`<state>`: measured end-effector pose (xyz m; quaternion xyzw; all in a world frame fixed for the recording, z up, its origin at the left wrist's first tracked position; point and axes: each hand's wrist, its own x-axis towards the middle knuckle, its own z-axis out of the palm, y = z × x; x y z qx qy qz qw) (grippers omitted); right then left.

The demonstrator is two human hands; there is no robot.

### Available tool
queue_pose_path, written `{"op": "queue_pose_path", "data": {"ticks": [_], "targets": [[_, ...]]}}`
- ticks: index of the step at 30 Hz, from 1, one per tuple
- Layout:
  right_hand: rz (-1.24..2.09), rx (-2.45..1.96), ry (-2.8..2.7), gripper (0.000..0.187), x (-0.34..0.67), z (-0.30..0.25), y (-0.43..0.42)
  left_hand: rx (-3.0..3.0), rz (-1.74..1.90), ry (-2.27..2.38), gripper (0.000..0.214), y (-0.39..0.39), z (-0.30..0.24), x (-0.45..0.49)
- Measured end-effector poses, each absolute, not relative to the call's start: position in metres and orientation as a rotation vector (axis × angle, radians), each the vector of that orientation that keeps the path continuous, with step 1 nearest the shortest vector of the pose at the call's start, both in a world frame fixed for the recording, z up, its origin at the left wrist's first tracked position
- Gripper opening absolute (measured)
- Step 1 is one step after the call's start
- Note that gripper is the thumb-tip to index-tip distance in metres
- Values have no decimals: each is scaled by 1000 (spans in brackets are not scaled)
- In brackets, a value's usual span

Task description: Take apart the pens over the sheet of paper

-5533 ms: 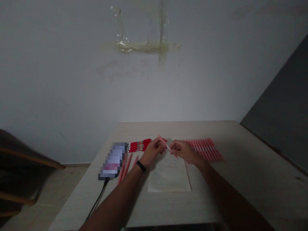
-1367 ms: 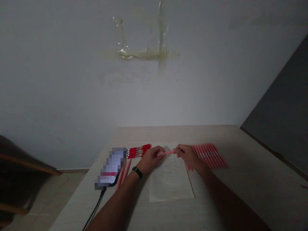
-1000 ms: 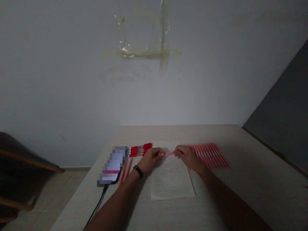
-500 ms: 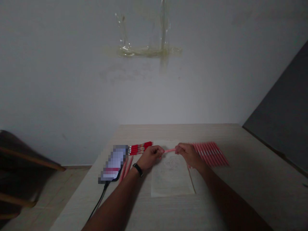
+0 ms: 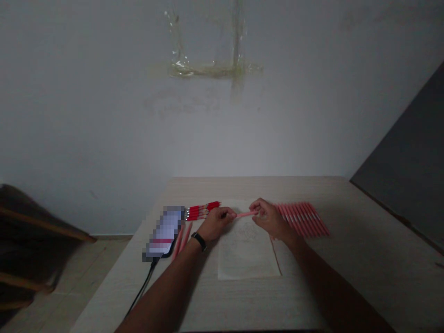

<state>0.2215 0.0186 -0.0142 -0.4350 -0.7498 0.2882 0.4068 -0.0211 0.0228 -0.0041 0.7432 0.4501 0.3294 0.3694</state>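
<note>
Pale wood-grain table (image 5: 364, 249), matte surface. Near its left edge: a flat rectangular phone (image 5: 165, 230) with a thin dark cable (image 5: 140, 291) trailing towards the near edge. Just beside it lie slim pink tubes (image 5: 182, 233); a bundle of glossy red pens (image 5: 202, 211) with pale tips lies towards the far edge.

Left hand (image 5: 217, 222), dark band (image 5: 199, 240) on the wrist, is curled, fingertips pinching one end of a thin pink pen (image 5: 247, 214). Right hand (image 5: 270, 218), fingers bent, pinches the other end. The pen is held level above a pale rectangular paper sheet (image 5: 247, 254) at mid-table.

Right of the hands: a tight fanned row of pink pens (image 5: 303, 218), lying flat.
</note>
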Motion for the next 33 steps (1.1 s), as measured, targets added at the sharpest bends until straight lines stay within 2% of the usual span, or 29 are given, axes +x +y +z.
{"op": "queue_pose_path", "data": {"ticks": [5, 12, 19, 25, 33], "targets": [[796, -1120, -1913, 15, 221, -17, 20, 1901, 927, 1184, 27, 24, -7, -22], [651, -1060, -1988, 7, 221, -21, 24, 1615, 1118, 1171, 28, 25, -5, -18], [629, -1078, -2095, 26, 214, -20, 17, 1546, 1128, 1137, 30, 22, -9, -13], [726, -1055, -2171, 50, 212, -17, 9, 1556, 1156, 1165, 30, 22, -10, -15], [683, -1029, -2265, 57, 212, -9, 5, 1509, 1261, 1160, 28, 26, -6, -17]]}}
